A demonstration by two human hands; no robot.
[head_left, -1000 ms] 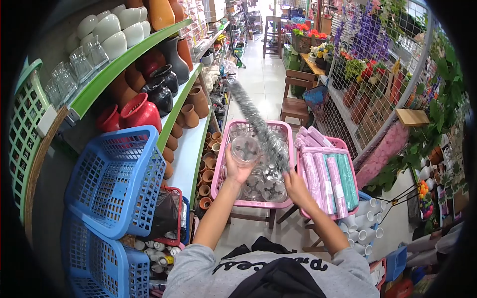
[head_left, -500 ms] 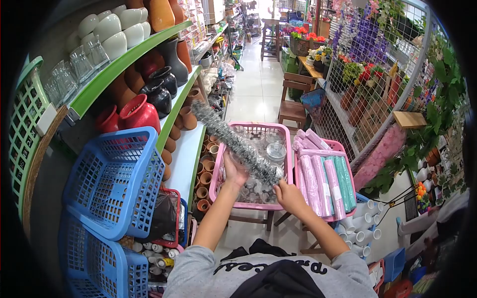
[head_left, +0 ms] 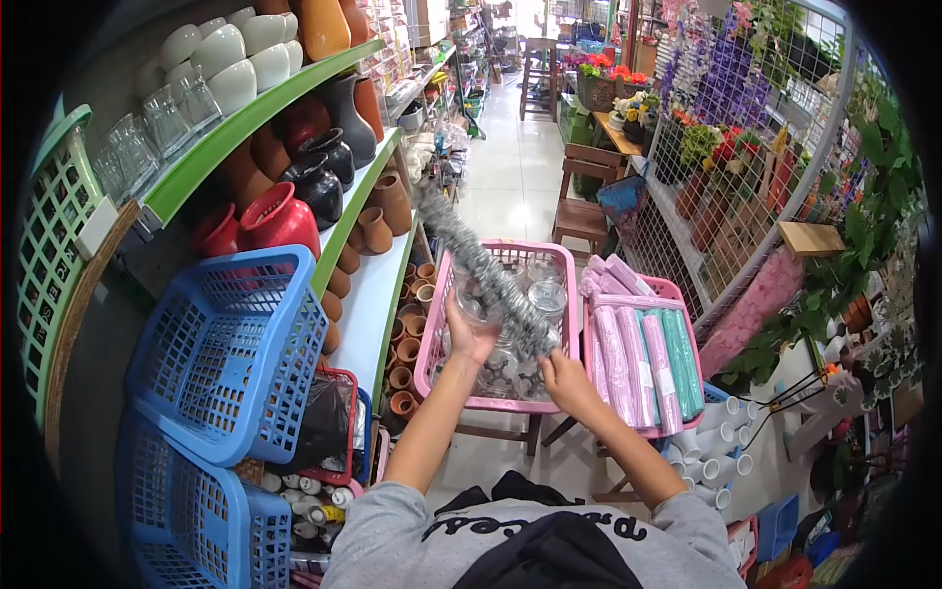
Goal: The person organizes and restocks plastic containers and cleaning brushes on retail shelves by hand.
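Observation:
A long, fluffy grey-and-white duster (head_left: 491,282) slants across a pink basket (head_left: 429,365), its near end gripped by my right hand (head_left: 567,380). The far end of the duster is blurred and points up and left. My left hand (head_left: 471,336) is curled around a clear glass jar (head_left: 471,306) on the basket's left side; the duster partly covers this hand's fingers. Several more clear glass jars (head_left: 546,297) with round rims fill the basket below.
Right of the jars, another pink basket (head_left: 699,344) holds pink and teal plastic-wrapped rolls (head_left: 628,363). Blue baskets (head_left: 211,456) are stacked at left beside shelves with vases (head_left: 280,221). A wooden chair (head_left: 586,201) and a wire mesh rack (head_left: 726,236) stand ahead.
The duster has swung slightly right and steeper, blurring at its far end. My left hand has shifted a little right, and the jar by it shows more clearly.

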